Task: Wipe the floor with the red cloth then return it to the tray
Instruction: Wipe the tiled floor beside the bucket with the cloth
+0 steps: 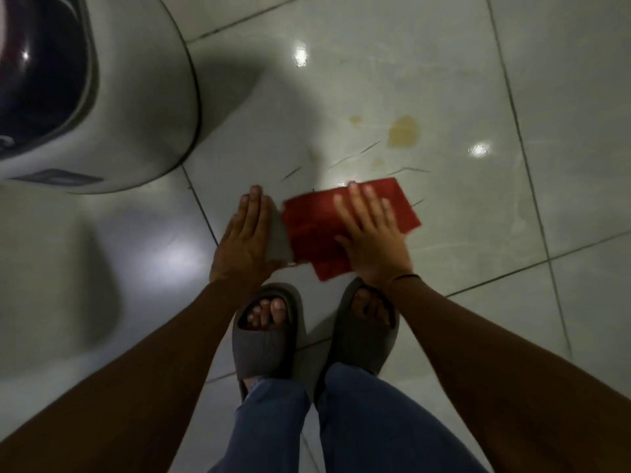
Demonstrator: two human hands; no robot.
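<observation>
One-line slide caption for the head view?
Right hand presses the red cloth flat on the tiled floor, short of yellow stains.

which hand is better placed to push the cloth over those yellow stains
Right. The right hand lies flat on the red cloth, with the yellowish stains just beyond it. The left hand rests beside the cloth, farther from them.

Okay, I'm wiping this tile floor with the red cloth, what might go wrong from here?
1. The yellowish stains lie beyond the red cloth, so short strokes may miss them.
2. The right hand only presses flat on the cloth, with no grip, so it could slide off or bunch up.
3. The glossy tile floor may be wet; the slippers could slip.
</observation>
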